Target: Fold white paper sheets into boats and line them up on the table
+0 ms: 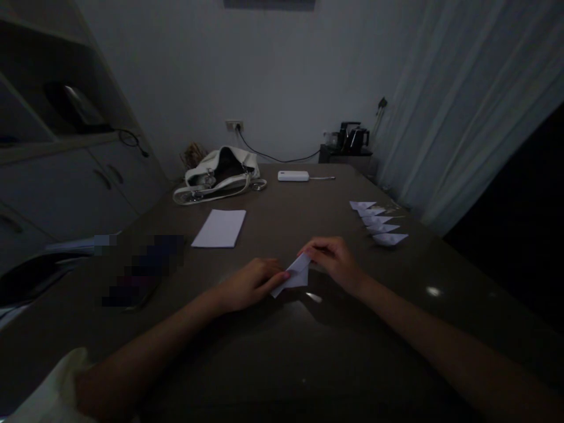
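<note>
Between my hands, just above or on the dark table, is a small folded sheet of white paper point(298, 278) with a slanted, pointed shape. My left hand point(255, 283) grips its left end, the thumb lying on top. At the upper right corner, my right hand point(333, 261) pinches the paper between thumb and fingers. A row of several folded paper boats point(381, 227) stands on the right side of the table. A stack of white paper sheets point(220, 228) lies flat to the left, beyond my left hand.
A white handbag point(224, 170) sits at the far left of the table point(273, 352). A white power bank point(293, 175) with a short cable lies at the back. Left of my arm is a blurred dark object point(145, 270). A kettle point(356, 140) stands beyond the far right end.
</note>
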Available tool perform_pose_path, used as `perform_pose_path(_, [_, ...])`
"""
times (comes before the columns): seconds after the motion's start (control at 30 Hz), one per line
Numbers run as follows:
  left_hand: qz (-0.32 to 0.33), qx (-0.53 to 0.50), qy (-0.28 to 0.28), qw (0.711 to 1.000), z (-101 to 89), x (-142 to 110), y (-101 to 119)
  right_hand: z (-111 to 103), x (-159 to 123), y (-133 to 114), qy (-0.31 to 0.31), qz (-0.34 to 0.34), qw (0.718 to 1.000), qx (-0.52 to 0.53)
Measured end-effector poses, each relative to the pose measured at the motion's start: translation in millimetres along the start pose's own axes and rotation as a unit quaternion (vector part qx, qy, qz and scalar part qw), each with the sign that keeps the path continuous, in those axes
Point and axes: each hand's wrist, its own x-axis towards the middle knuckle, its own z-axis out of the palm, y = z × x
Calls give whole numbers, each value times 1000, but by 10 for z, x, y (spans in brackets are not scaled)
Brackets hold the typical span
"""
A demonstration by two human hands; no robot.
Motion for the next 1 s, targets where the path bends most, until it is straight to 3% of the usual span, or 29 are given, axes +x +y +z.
perform_pose_path(0.17, [-8, 16, 9, 1000, -7, -17, -37, -23, 26, 79, 46, 25, 999, 3])
perform_pose_path(0.5, [-45, -25, 10, 999, -6, -14, -93, -66, 55, 163, 35, 29, 999, -11])
perform_pose_path(0.73, [-53, -47, 22, 997, -33, -18, -142, -126, 89, 201, 92, 6, 995, -30])
perform_pose_path(1.0, [-84, -54, 42, 994, -62, -30, -95, -117, 111, 216, 87, 61, 994, 17])
